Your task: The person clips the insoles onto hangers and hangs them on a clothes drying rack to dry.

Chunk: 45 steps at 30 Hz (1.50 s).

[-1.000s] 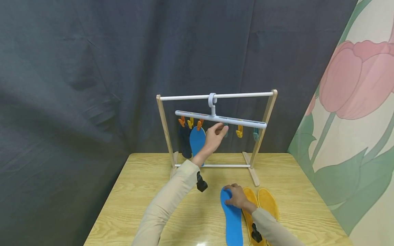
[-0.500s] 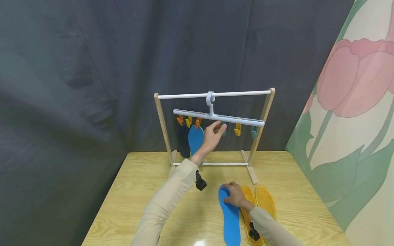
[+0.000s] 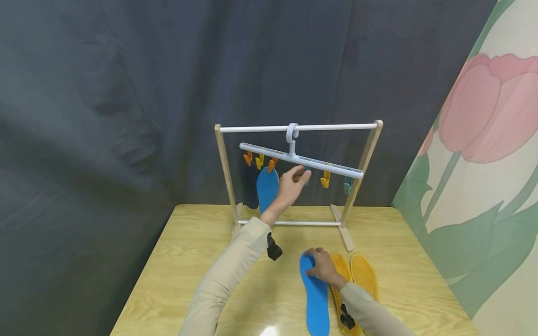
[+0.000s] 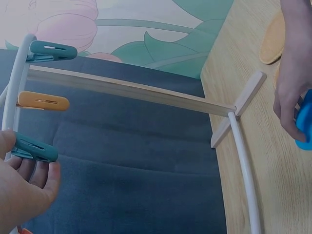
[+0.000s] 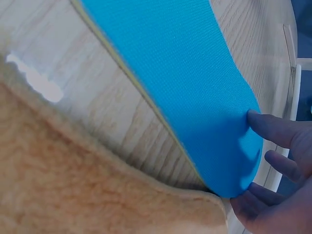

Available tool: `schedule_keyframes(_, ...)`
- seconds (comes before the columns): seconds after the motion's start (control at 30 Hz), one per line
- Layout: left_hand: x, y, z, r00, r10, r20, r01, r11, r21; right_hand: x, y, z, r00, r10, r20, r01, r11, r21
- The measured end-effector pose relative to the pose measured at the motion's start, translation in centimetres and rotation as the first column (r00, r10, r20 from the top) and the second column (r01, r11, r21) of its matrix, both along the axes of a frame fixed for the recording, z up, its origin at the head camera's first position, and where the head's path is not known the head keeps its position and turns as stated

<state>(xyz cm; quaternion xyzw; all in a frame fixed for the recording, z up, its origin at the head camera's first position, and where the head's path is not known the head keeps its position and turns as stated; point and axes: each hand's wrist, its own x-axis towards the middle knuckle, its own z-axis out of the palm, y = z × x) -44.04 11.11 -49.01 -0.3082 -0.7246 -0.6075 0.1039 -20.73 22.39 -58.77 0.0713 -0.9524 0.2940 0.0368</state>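
Note:
My left hand (image 3: 293, 185) reaches up to the pale blue clip hanger (image 3: 336, 166) and pinches a teal clothespin (image 4: 35, 147) between thumb and fingers. The hanger tilts, right end lower. Hanging from an orange clip left of that hand is a blue insole (image 3: 267, 184); a dark cloth item (image 3: 251, 186) hangs beside it. Down on the table, my right hand (image 3: 322, 267) grips the far rounded end of another blue insole (image 3: 315, 301). In the right wrist view, the thumb (image 5: 273, 127) lies on one edge and fingertips (image 5: 246, 202) touch the end.
Two yellow fuzzy insoles (image 3: 364, 275) lie right of the blue one, partly under the right forearm. The wooden rack (image 3: 224, 172) with its white top rod (image 3: 336, 126) stands at the table's back. Yellow (image 4: 44, 101) and teal (image 4: 52, 50) clips hang toward the hanger's right end.
The hanger has tilted more, its left end rising with the hanging insole and its right end dropping. Both hands keep nearly the same places.

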Motion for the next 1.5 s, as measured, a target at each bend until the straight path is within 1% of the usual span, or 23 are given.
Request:
schedule_keyframes(0.07, 2.0, -0.5, 1.7, 1.000, -0.011, 0.007, 0.011, 1.000, 0.009, 0.0, 0.0, 0.0, 1.000, -0.003, 0.007, 0.003, 1.000, -0.005)
schedule_keyframes(0.1, 2.4, -0.6, 2.0, 1.000, -0.009, -0.020, 0.009, 1.000, 0.020, 0.0, 0.0, 0.1, 1.000, -0.004, 0.008, 0.004, 1.000, -0.008)
schedule_keyframes(0.13, 2.7, -0.6, 2.4, 1.000, -0.007, 0.000, 0.007, 1.000, 0.019, -0.1, 0.0, 0.1, 1.000, -0.005, 0.009, 0.006, 1.000, -0.010)
schedule_keyframes(0.17, 2.6, -0.5, 2.3, 1.000, -0.005, -0.024, 0.006, 1.000, 0.028, -0.2, 0.0, 0.2, 1.000, -0.011, 0.012, 0.011, 1.000, -0.016)
schedule_keyframes(0.3, 2.0, -0.4, 2.6, 0.997, -0.035, 0.070, 0.035, 0.999, 0.012, -0.3, -0.1, 0.3, 1.000, -0.023, 0.014, 0.024, 0.999, -0.021)
schedule_keyframes(0.33, 1.7, -0.4, 2.3, 0.996, -0.054, 0.065, 0.053, 0.998, 0.020, -0.3, -0.1, 0.3, 1.000, -0.025, 0.016, 0.026, 1.000, -0.017)
schedule_keyframes(0.47, 2.2, -0.3, 2.8, 0.993, -0.064, 0.099, 0.065, 0.998, -0.012, 0.0, 0.0, 0.3, 1.000, -0.024, 0.011, 0.024, 1.000, -0.009)
schedule_keyframes(0.5, 2.0, -0.2, 2.5, 0.996, -0.074, 0.056, 0.074, 0.997, -0.002, 0.0, 0.0, 0.3, 1.000, -0.028, 0.005, 0.028, 1.000, -0.013)
schedule_keyframes(0.53, 1.9, -0.1, 2.2, 0.998, -0.059, 0.024, 0.059, 0.998, -0.006, 0.1, 0.0, 0.3, 1.000, -0.023, -0.008, 0.023, 1.000, -0.015)
schedule_keyframes(0.63, 2.1, 0.0, 2.5, 0.995, -0.050, 0.092, 0.052, 0.998, -0.026, 0.2, 0.2, 0.3, 0.999, -0.026, -0.028, 0.026, 0.999, -0.022)
schedule_keyframes(0.67, 2.7, 0.2, 3.0, 0.996, -0.015, 0.082, 0.019, 0.999, -0.043, 0.3, 0.2, 0.4, 0.999, -0.027, -0.030, 0.026, 0.999, -0.021)
schedule_keyframes(0.87, 0.8, 0.6, 0.3, 0.999, 0.027, -0.030, -0.028, 0.999, -0.042, 0.4, 0.3, 0.0, 1.000, -0.010, -0.027, 0.010, 1.000, -0.008)
schedule_keyframes(0.9, -0.5, 0.6, -0.8, 1.000, 0.002, -0.019, -0.003, 0.999, -0.032, 0.4, 0.3, -0.1, 0.999, -0.003, -0.037, 0.003, 1.000, -0.017)
schedule_keyframes(1.0, -2.6, 1.1, -2.3, 1.000, 0.022, -0.010, -0.022, 0.999, -0.047, 0.4, 0.3, 0.0, 0.996, 0.017, -0.087, -0.020, 0.999, -0.043)
schedule_keyframes(1.07, -4.3, 1.3, -3.7, 0.999, -0.006, -0.032, 0.005, 1.000, -0.021, 0.5, 0.4, -0.2, 0.992, 0.029, -0.123, -0.035, 0.998, -0.046)
schedule_keyframes(1.13, -4.9, 1.2, -4.4, 0.998, -0.011, -0.061, 0.011, 1.000, -0.007, 0.6, 0.4, -0.1, 0.992, 0.028, -0.127, -0.035, 0.998, -0.053)
schedule_keyframes(1.2, -4.2, 1.0, -3.9, 0.997, -0.012, -0.077, 0.012, 1.000, 0.003, 0.7, 0.4, 0.0, 0.995, 0.012, -0.098, -0.018, 0.998, -0.057)
schedule_keyframes(1.27, -0.7, 0.5, -0.6, 0.999, 0.039, -0.038, -0.040, 0.998, -0.037, 0.8, 0.3, 0.2, 0.998, -0.011, -0.054, 0.008, 0.998, -0.055)
schedule_keyframes(1.33, 1.5, 0.0, 1.4, 0.997, 0.055, -0.046, -0.057, 0.998, -0.035, 0.6, 0.3, 0.2, 0.999, -0.036, -0.001, 0.036, 0.997, -0.061)
schedule_keyframes(1.4, 3.4, -0.4, 3.3, 0.998, 0.055, 0.007, -0.055, 0.997, -0.062, 0.5, 0.2, 0.3, 0.998, -0.055, 0.023, 0.056, 0.997, -0.055)
schedule_keyframes(1.43, 3.6, -0.4, 3.5, 0.998, 0.059, 0.008, -0.058, 0.996, -0.068, 0.4, 0.2, 0.3, 0.998, -0.056, 0.023, 0.057, 0.997, -0.049)
schedule_keyframes(1.47, 1.6, -0.2, 1.8, 1.000, 0.028, -0.011, -0.028, 0.998, -0.051, 0.4, 0.2, 0.3, 0.998, -0.059, 0.023, 0.060, 0.997, -0.048)
schedule_keyframes(1.5, 0.5, 0.0, 0.7, 0.999, 0.020, -0.031, -0.022, 0.999, -0.046, 0.4, 0.2, 0.4, 0.998, -0.057, 0.017, 0.058, 0.997, -0.050)
